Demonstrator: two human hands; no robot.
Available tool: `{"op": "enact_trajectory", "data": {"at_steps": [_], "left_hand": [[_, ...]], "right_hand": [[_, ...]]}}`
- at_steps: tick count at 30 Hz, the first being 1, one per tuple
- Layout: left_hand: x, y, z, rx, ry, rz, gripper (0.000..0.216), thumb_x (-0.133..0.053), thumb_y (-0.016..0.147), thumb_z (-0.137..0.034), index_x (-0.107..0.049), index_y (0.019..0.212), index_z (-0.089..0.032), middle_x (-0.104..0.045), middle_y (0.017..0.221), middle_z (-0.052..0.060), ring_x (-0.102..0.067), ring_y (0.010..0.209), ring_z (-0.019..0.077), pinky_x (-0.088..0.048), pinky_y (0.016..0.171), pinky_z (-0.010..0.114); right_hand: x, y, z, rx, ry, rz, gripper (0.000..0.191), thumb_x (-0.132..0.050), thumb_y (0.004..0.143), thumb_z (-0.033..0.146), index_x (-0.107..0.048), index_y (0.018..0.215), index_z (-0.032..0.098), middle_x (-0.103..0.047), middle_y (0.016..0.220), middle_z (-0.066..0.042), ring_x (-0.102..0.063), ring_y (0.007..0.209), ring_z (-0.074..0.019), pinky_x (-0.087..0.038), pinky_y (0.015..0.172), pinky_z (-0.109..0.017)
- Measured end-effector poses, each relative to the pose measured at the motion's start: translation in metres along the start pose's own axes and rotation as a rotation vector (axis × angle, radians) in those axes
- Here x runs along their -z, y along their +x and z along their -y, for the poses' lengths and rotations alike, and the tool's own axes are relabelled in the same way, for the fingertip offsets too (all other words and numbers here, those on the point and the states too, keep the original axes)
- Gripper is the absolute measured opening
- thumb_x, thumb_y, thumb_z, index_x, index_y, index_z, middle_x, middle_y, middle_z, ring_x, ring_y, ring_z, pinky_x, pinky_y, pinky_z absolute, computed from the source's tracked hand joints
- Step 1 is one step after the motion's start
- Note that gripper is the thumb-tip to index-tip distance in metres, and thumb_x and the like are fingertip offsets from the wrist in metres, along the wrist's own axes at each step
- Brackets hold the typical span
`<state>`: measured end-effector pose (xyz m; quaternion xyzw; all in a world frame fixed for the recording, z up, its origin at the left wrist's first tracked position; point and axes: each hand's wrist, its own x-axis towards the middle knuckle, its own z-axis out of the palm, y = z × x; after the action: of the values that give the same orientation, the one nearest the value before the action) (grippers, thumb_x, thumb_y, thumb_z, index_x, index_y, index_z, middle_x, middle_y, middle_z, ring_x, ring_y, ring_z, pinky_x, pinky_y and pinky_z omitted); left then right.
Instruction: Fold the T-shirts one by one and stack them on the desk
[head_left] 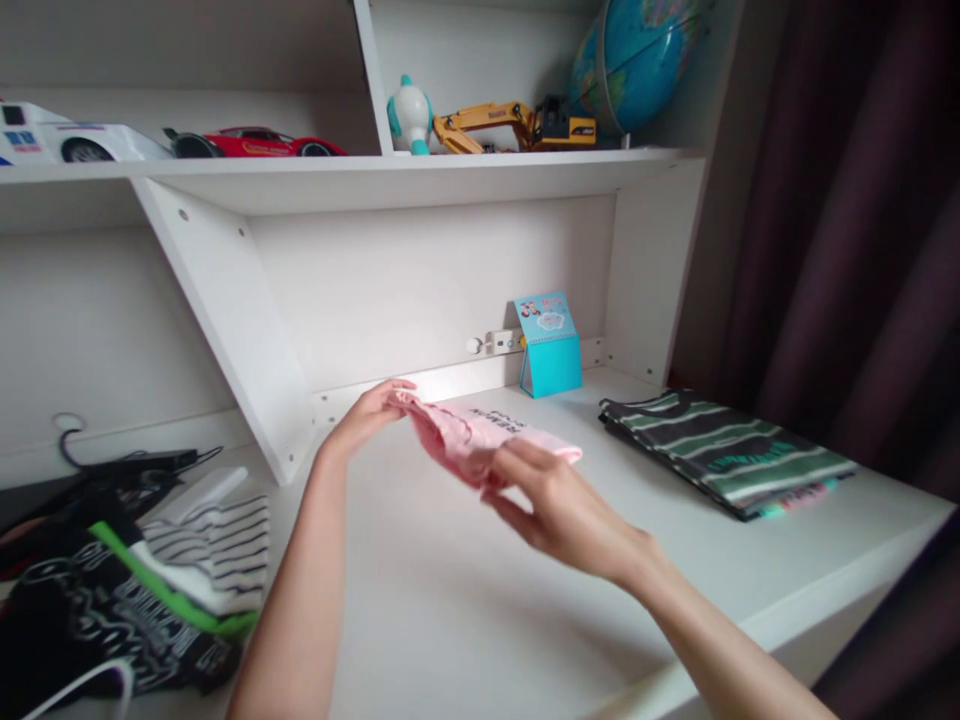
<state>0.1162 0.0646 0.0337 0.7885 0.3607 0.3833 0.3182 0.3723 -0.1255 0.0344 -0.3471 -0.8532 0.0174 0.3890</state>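
Observation:
A folded pink garment (pixel 469 432) with dark lettering is held up over the white desk (pixel 420 590). My left hand (pixel 371 410) pinches its far left corner. On its near edge, my right hand (pixel 544 500) grips with thumb and fingers, slightly blurred. The cloth tilts between both hands, and its right end reaches past the right fingers. To the right lies a flat folded stack of clothes, topped by a green, black and white striped garment (pixel 727 450).
At left lies a heap of clothes (pixel 112 600) with a black hanger (pixel 135 462). A blue desk calendar (pixel 553 350) stands at the back beside a power strip (pixel 504 342). Overhead, a shelf (pixel 450 175) bears toy cars, a toy excavator (pixel 517 125) and a globe (pixel 637 65).

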Motion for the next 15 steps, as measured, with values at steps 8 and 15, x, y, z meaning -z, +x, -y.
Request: {"op": "enact_trajectory", "data": {"at_steps": [8, 15], "left_hand": [[-0.015, 0.003, 0.031, 0.378, 0.463, 0.210, 0.048, -0.065, 0.060, -0.021, -0.065, 0.108, -0.019, -0.059, 0.132, 0.010, -0.052, 0.123, 0.0283, -0.039, 0.100, 0.032], [-0.082, 0.005, 0.014, 0.133, 0.437, 0.452, 0.053, -0.070, 0.064, -0.030, -0.065, 0.116, -0.022, -0.065, 0.124, 0.007, -0.062, 0.110, 0.0265, -0.045, 0.092, 0.030]], "right_hand": [[-0.031, -0.023, -0.059, -0.278, -0.107, 0.444, 0.041, -0.045, 0.091, 0.017, -0.055, 0.131, 0.020, -0.056, 0.135, -0.010, -0.052, 0.122, -0.0223, -0.041, 0.101, -0.034], [-0.071, -0.048, -0.081, -0.552, -0.370, 0.454, 0.050, -0.044, 0.093, 0.030, -0.043, 0.142, 0.019, -0.043, 0.146, -0.015, -0.039, 0.132, -0.0348, -0.042, 0.098, -0.048]]}}
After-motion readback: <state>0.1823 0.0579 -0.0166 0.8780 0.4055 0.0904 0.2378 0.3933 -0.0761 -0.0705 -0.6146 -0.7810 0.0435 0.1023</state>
